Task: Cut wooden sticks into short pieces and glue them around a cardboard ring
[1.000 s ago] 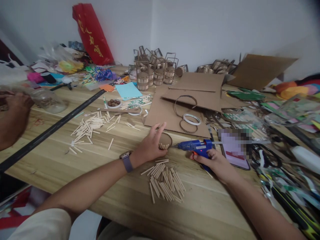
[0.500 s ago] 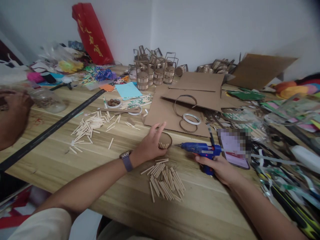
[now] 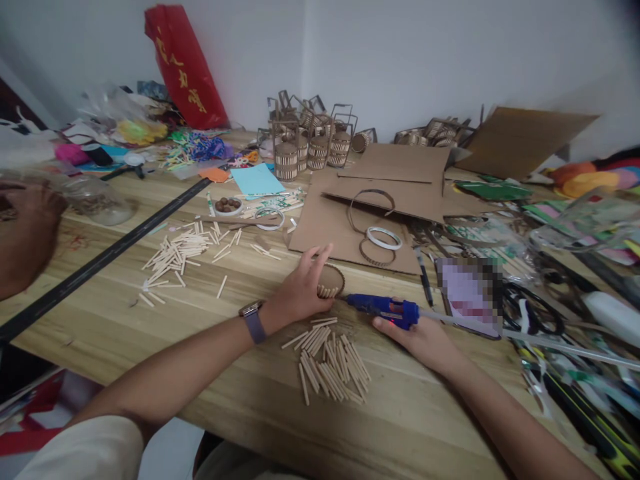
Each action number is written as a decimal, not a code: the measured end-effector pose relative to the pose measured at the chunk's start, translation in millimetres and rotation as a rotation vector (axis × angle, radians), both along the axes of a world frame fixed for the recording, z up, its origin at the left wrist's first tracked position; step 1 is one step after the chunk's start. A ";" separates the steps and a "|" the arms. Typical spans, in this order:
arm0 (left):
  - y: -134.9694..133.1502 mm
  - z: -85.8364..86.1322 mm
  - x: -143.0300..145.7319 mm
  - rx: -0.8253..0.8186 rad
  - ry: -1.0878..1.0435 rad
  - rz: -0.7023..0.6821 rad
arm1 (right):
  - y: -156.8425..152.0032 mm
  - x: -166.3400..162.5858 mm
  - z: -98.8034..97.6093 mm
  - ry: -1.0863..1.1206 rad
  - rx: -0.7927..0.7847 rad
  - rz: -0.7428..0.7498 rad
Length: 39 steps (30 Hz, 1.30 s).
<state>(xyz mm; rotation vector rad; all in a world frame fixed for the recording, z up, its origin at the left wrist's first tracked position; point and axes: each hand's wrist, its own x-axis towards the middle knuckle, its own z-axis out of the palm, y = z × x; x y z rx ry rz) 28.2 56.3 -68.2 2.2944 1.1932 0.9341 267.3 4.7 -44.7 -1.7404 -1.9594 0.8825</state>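
My left hand (image 3: 303, 288), with a watch on its wrist, curls around a small round cardboard ring (image 3: 341, 275). Short wooden sticks (image 3: 327, 292) line part of the ring's inner edge. In my right hand (image 3: 425, 341) is a blue hot glue gun (image 3: 383, 307), a long glue stick (image 3: 540, 340) trailing out of its back. The gun's nozzle is close against the right side of the ring; whether it touches, I cannot tell. Just below my left hand lies a loose pile of short wooden sticks (image 3: 335, 367).
Another stick pile (image 3: 183, 253) lies left, beside a long black strip (image 3: 110, 247). Cardboard sheets (image 3: 320, 220) and small stick baskets (image 3: 286, 162) are behind. A phone (image 3: 470, 300) and cutters (image 3: 575, 413) lie right. Another person's hand (image 3: 35, 213) is at far left.
My right hand has brought the glue gun left and slightly down, so its nozzle is now close against the ring. My left hand and the ring stay put.
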 end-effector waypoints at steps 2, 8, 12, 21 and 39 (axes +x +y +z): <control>0.4 -0.8 0.0 -0.002 -0.002 -0.003 | -0.5 -2.6 -0.1 -0.035 0.033 -0.004; 0.5 0.0 -0.4 -0.007 0.012 -0.003 | -0.6 -6.9 1.2 -0.058 0.110 0.032; 0.5 -0.1 -0.1 -0.010 0.003 0.002 | -0.5 -8.6 1.0 -0.060 0.100 0.019; 0.7 -1.5 -0.3 0.001 0.007 -0.004 | -0.9 -8.7 -1.6 -0.047 0.137 0.010; 0.6 -1.4 0.1 0.000 0.013 0.002 | -1.8 -10.2 -3.8 -0.035 0.134 -0.031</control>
